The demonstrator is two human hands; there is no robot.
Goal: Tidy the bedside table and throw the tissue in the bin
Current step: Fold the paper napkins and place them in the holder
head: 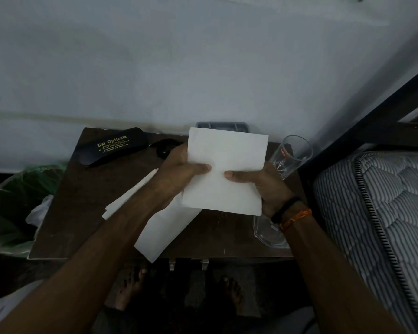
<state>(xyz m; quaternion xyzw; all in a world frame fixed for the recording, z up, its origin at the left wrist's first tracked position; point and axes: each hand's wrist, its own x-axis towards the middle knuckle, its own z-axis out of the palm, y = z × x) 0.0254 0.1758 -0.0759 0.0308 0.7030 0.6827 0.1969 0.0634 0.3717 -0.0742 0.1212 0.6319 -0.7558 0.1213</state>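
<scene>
Both hands hold one white tissue (223, 169) up above the table (82, 203). Left hand (176, 179) grips its left edge, thumb on top; right hand (263, 186) grips the right edge, thumb on top too. More tissues (162, 235) lie flat on the table under the left forearm, one corner past the front edge. Black glasses case (111, 149) at back left. Glass (291, 155) at back right, tilted; clear dish (267, 231) near front right, partly hidden by the right wrist. Bin (12, 201) with green liner just left of the table. Mattress (381, 213) on the right.
</scene>
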